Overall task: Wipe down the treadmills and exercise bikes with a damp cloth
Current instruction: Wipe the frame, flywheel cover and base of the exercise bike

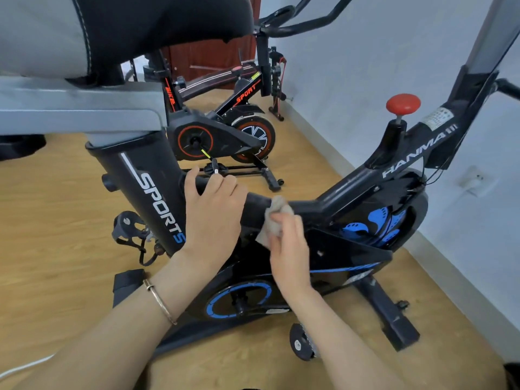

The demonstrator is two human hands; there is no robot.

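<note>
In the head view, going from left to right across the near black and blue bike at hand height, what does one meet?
Strapped pedal → seat post marked SPORTS → left hand gripping the frame tube → cloth in the right hand → blue flywheel.

We log near bike [351,190] black, blue trim, white lettering, red knob [403,103]. Far bike [225,136] black with orange-red; cloth [277,212] beige, floor [56,220] wood-grain.
</note>
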